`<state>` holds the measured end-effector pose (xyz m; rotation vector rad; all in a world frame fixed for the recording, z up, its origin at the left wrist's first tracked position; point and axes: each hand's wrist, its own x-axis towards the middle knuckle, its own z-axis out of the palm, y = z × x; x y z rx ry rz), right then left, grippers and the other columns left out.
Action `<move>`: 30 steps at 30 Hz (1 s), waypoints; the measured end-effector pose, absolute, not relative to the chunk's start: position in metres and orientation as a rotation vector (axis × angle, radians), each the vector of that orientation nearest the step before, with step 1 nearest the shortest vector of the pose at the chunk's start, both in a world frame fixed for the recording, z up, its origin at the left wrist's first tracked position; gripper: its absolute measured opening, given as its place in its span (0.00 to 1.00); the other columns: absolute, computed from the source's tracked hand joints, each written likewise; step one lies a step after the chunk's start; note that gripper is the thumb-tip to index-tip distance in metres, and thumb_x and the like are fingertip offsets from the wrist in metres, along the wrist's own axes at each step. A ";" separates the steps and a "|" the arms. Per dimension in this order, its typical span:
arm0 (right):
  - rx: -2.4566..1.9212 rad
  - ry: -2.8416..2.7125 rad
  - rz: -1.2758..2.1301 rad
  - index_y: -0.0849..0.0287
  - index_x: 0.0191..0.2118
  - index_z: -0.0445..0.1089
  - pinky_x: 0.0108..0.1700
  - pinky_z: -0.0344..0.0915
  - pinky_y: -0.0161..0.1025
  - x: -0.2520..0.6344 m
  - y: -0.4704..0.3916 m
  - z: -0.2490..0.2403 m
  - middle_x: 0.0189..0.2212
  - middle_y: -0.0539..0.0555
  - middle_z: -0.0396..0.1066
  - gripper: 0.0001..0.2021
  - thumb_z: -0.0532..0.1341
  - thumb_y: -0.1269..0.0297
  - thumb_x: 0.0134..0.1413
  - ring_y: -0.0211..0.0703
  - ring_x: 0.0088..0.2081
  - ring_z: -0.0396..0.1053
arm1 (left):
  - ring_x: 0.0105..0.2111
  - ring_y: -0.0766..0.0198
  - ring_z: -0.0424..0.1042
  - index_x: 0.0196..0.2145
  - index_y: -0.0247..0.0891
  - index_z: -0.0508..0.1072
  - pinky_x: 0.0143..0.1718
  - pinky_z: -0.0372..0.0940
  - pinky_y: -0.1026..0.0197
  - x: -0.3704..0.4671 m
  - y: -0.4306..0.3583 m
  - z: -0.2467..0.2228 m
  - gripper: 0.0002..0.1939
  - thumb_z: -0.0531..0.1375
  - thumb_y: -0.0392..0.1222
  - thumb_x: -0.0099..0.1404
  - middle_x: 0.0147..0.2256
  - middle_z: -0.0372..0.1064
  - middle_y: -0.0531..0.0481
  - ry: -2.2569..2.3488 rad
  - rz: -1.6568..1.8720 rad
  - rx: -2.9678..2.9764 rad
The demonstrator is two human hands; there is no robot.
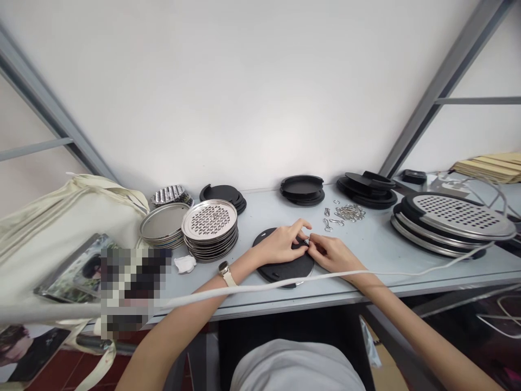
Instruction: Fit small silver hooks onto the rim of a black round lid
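Note:
A round black plastic disc (pixel 285 271) with slots near its rim lies on the table in front of me, a thin metal edge showing at its lower side. My left hand (pixel 280 245) presses on its top, thumb and fingers curled around the upper right edge, index finger lifted. At that same edge, my right hand (pixel 330 253) pinches something small beside the left thumb; the fingers hide what it is. Just beyond lie a few loose metal clips (pixel 328 225) and a pile of small metal clips (pixel 350 213).
Perforated metal grater discs (pixel 209 220) and plain metal discs (pixel 163 221) stand stacked at left. Black round parts (pixel 302 187) sit along the wall. Larger grater discs with black rims (pixel 456 217) are piled at right. A white cable (pixel 260 285) crosses in front.

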<state>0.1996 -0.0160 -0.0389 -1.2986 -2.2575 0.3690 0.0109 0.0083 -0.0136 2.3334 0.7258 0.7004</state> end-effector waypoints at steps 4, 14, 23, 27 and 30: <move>-1.303 -2.255 0.362 0.57 0.23 0.57 0.25 0.52 0.33 0.199 -0.017 -0.038 0.19 0.48 0.61 0.10 0.51 0.65 0.54 0.35 0.20 0.57 | 0.41 0.63 0.71 0.51 0.41 0.55 0.43 0.64 0.61 0.011 0.008 -0.013 0.23 0.56 0.34 0.60 0.40 0.71 0.49 0.738 0.690 2.331; -1.302 -2.228 0.362 0.57 0.22 0.58 0.25 0.52 0.33 0.199 -0.017 -0.039 0.18 0.48 0.61 0.11 0.51 0.64 0.55 0.35 0.20 0.57 | 0.43 0.62 0.71 0.52 0.40 0.56 0.46 0.63 0.60 0.011 0.008 -0.013 0.22 0.56 0.34 0.60 0.40 0.71 0.48 0.688 0.709 2.341; -1.307 -2.220 0.375 0.57 0.23 0.57 0.25 0.53 0.33 0.200 -0.016 -0.040 0.19 0.47 0.61 0.10 0.50 0.64 0.55 0.35 0.20 0.57 | 0.44 0.62 0.71 0.52 0.41 0.56 0.46 0.63 0.60 0.010 0.008 -0.013 0.23 0.56 0.33 0.60 0.40 0.72 0.48 0.682 0.706 2.335; -1.306 -2.212 0.356 0.57 0.23 0.57 0.25 0.52 0.33 0.200 -0.017 -0.040 0.18 0.47 0.61 0.10 0.51 0.65 0.54 0.35 0.20 0.57 | 0.44 0.62 0.71 0.52 0.41 0.56 0.46 0.63 0.60 0.010 0.007 -0.012 0.23 0.56 0.32 0.60 0.41 0.71 0.48 0.695 0.699 2.335; -1.322 -2.158 0.356 0.57 0.22 0.56 0.24 0.52 0.32 0.200 -0.017 -0.041 0.17 0.46 0.59 0.10 0.50 0.65 0.54 0.35 0.20 0.55 | 0.42 0.63 0.71 0.51 0.41 0.56 0.45 0.63 0.60 0.010 0.008 -0.012 0.22 0.55 0.31 0.60 0.40 0.72 0.50 0.701 0.699 2.358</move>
